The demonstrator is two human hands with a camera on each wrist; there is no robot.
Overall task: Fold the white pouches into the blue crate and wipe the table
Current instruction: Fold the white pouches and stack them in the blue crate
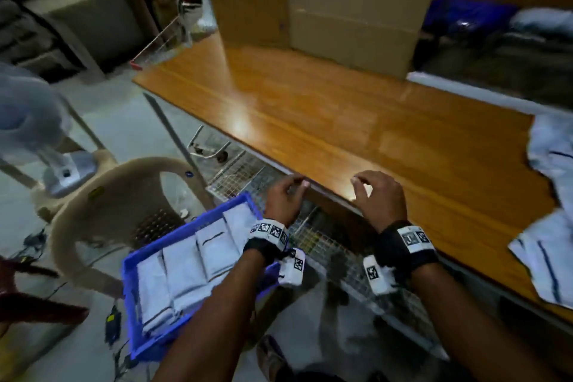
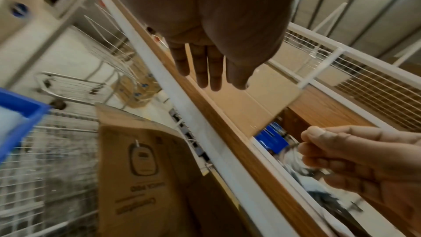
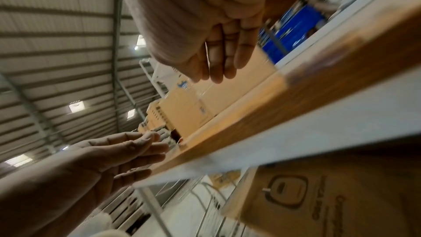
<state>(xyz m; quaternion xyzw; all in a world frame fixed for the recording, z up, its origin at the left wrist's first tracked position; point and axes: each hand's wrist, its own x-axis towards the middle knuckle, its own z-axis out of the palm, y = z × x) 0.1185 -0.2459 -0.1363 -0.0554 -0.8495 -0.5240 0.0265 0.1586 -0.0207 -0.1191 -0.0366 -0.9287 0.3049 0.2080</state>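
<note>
A blue crate [image 1: 130, 313] sits low at my left, below the table's edge, with several folded white pouches [image 1: 183, 276] lined up inside. Unfolded white pouches lie at the table's right edge, one further back [image 1: 552, 152] and one nearer [image 1: 539, 267]. My left hand [image 1: 288, 195] hovers at the wooden table's [image 1: 310, 108] near edge, just past the crate, holding nothing. My right hand [image 1: 376, 195] hovers over that same edge a little to the right, fingers loosely curled and empty. The left wrist view shows the left fingers [image 2: 200, 68] nearly straight and a corner of the crate [image 2: 22, 114].
A tall cardboard box [image 1: 325, 0] stands at the table's far side. A beige plastic chair [image 1: 102, 195] and a fan [image 1: 28, 121] are to the left on the floor. Wire baskets [image 1: 356, 263] and another cardboard box [image 2: 136, 168] sit under the table.
</note>
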